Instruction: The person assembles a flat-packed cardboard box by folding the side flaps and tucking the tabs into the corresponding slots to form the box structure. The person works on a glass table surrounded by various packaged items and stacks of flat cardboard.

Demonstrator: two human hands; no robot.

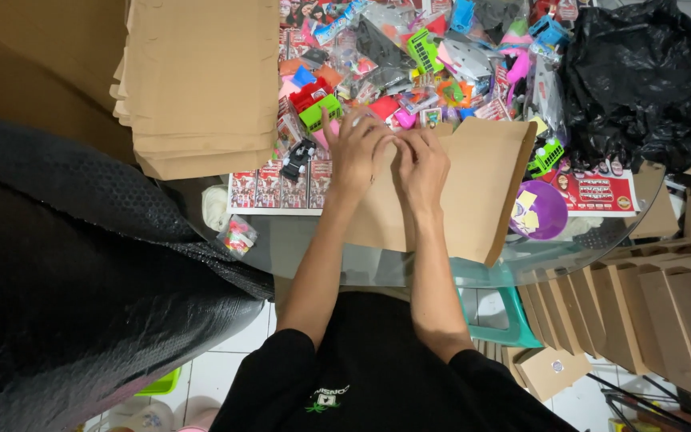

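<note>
**A:** You are leaning over a glass table (pixel 297 248), both hands working the far edge of a flat brown cardboard sheet (pixel 473 192). What is your left hand (pixel 355 152) doing?

**B:** It is lying on the sheet's top edge, fingers curled and pressing the cardboard. Your right hand (pixel 424 164) is sitting just beside it, touching it, fingertips pinching the same edge. Whether anything small is caught between the fingers, I cannot tell.

**A:** And where is the sheet lying?

**B:** It is resting on the table straight ahead of you, tilted a little, its right end overhanging a purple bowl (pixel 541 210).

**A:** What is crowding you?

**B:** A heap of small plastic toys (pixel 409 64) is piling up just beyond your fingertips, touching the sheet's far edge. A green toy truck (pixel 320 112) is sitting by your left hand, a black toy car (pixel 297 158) below it on a row of printed cards (pixel 269 188). A stack of flat cardboard (pixel 201 80) is filling the left side, a black plastic bag (pixel 641 80) is slumping at the right, and folded brown boxes (pixel 649 320) are standing in a row near your right elbow.
</note>
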